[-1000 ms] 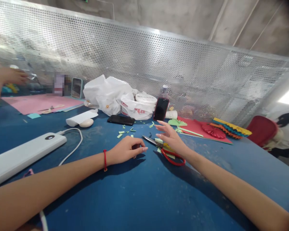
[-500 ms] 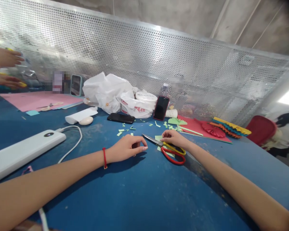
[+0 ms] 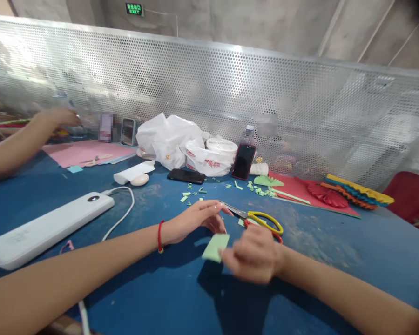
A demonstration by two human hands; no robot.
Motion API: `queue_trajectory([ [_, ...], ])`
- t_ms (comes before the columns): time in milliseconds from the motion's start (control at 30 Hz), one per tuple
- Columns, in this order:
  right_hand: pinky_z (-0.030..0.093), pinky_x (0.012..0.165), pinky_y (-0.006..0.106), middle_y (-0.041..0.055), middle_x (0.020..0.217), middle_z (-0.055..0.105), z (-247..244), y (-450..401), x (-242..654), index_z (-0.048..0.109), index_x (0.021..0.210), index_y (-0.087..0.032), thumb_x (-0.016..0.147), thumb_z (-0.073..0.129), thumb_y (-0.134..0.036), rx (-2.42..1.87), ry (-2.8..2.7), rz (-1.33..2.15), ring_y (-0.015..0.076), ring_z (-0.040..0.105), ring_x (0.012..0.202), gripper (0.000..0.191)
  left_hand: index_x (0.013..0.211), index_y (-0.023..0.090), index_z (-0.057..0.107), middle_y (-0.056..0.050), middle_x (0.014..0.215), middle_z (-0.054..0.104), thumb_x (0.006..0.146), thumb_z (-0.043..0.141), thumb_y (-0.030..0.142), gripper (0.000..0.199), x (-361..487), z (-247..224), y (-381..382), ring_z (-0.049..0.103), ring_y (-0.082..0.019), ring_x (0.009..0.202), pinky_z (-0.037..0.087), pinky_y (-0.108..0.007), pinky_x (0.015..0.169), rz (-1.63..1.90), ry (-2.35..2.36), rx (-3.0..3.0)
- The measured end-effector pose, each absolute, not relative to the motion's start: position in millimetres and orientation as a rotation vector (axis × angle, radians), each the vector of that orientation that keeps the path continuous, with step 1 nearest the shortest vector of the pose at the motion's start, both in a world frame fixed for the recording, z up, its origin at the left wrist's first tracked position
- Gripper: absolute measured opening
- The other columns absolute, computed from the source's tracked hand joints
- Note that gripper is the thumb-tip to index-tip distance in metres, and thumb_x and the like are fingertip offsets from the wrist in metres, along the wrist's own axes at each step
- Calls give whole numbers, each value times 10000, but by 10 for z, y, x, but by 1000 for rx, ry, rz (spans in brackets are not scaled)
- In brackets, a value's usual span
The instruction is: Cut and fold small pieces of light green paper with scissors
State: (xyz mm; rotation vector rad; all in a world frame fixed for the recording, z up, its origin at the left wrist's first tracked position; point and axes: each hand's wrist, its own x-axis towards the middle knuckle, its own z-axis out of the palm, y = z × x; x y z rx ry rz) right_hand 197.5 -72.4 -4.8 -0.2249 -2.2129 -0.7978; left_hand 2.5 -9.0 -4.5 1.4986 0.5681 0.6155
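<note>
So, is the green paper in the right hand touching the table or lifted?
Lifted: the right hand holds the green paper above a dark shadow on the table.

A black phone lies near the white plastic bags.

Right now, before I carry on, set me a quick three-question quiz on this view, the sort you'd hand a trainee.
1. Which hand holds the light green paper slip?
2. True or false: the red bracelet is on the left wrist.
3. What colours are the handles of the scissors?
A) Both yellow
B) One yellow, one red
C) Both red

Key:
1. The right hand; its fingertips are at the slip's edge, though the hand is blurred.
2. True.
3. B.
</note>
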Motion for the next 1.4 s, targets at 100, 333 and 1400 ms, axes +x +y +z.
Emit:
queue_trajectory([
  [100,241,358,263,-33,683,592,-28,-819,1922,716,724,-232,795,700,-223,93,-2336,-915,68,417,489,74,1029,146,636,-18,656,660,858,646,452,351,66,-54,-215,629,-128,603,462,-218,578,488,482,1494],
  [333,265,325,297,-43,520,523,-575,-1056,1919,688,724,-323,781,695,-155,-413,-2255,-407,108,457,416,177,973,139,687,-37,772,682,815,713,406,311,55,-45,-272,615,-124,702,468,-212,655,296,432,1649],
  [1400,400,572,227,-13,678,587,-155,-583,1997,586,776,-194,910,589,-247,-945,-2092,395,114,520,594,143,897,124,660,-11,728,650,825,654,485,368,56,-94,-42,595,-113,650,459,-222,599,681,711,1469],
])
